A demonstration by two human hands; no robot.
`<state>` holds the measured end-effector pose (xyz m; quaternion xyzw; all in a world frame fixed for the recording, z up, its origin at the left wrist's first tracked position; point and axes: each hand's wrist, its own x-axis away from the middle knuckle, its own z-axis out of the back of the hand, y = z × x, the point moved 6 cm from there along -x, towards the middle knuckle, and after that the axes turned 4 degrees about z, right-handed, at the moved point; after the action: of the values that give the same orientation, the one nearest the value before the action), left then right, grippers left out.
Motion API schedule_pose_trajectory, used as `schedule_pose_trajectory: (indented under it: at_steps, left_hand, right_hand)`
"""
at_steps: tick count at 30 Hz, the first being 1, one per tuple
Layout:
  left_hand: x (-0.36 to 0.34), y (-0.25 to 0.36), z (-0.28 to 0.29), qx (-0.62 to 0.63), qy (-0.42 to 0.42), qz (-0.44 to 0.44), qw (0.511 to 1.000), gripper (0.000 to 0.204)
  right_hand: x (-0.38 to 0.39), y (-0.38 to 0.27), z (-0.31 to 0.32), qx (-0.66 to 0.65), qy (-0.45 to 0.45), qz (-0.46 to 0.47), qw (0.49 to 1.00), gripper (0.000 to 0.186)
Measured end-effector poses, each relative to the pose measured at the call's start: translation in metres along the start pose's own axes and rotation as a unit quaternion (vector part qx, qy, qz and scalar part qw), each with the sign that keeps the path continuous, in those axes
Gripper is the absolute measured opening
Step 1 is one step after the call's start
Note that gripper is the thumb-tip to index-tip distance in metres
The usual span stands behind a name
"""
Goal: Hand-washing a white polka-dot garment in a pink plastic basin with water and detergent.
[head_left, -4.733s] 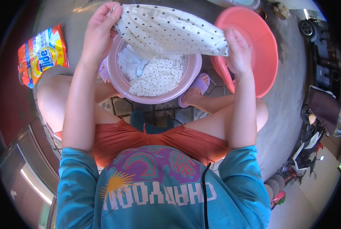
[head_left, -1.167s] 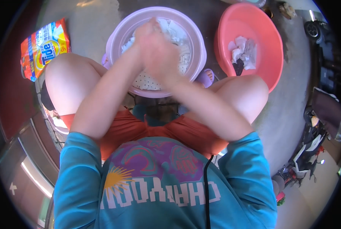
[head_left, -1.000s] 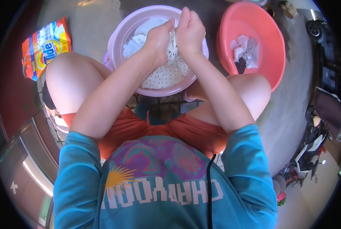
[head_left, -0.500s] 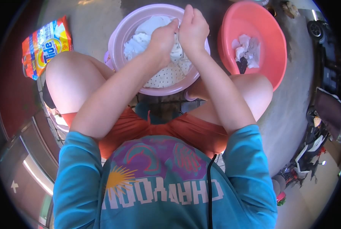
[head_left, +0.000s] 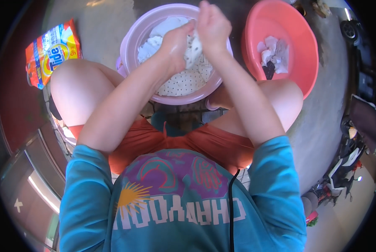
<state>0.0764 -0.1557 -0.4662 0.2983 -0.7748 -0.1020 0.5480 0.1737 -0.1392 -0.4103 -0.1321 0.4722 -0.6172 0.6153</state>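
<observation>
Over a pale purple basin (head_left: pixel 177 100), my two hands work close together on a white cloth with dark dots (head_left: pixel 193 51). Part of this cloth is bunched up between them, and the rest spreads down into the basin. My left hand (head_left: pixel 175 45) is closed round the bunched part. My right hand (head_left: pixel 213 28) is closed at the cloth's upper end; its fingertips are partly hidden. Further white cloth (head_left: pixel 169 26) lies in the far left of the basin, behind my left hand.
A coral-red basin (head_left: pixel 299 54) stands to the right, with small white and dark cloths (head_left: pixel 274 55) inside. An orange detergent bag (head_left: pixel 53 52) lies beyond my left knee. A parked scooter (head_left: pixel 343 168) is at the far right. My knees flank the purple basin.
My right hand has turned slightly and shifted a little, and more of the dotted cloth shows between my hands. My left hand has dipped slightly. The basins stay in place.
</observation>
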Motion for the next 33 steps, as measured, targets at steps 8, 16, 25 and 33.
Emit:
schedule_pose_trajectory:
  at_steps: [8,16,25,33]
  left_hand:
    - [0.037,0.074,0.015,0.097,-0.184,-0.110,0.972,0.018]
    - [0.033,0.093,0.059,-0.051,-0.101,-0.274,0.955,0.018]
    - [0.043,0.115,0.061,-0.124,-0.003,-0.352,0.928,0.023]
    - [0.041,0.125,0.077,-0.174,0.061,-0.418,0.890,0.023]
  right_hand:
    - [-0.028,0.065,0.058,-0.240,0.024,-0.161,0.957,0.035]
    - [-0.013,0.063,0.076,-0.188,-0.057,-0.188,0.962,0.029]
    - [-0.021,0.050,0.090,-0.090,-0.126,-0.019,0.988,0.022]
    - [-0.008,0.038,0.093,-0.040,-0.247,0.055,0.967,0.027]
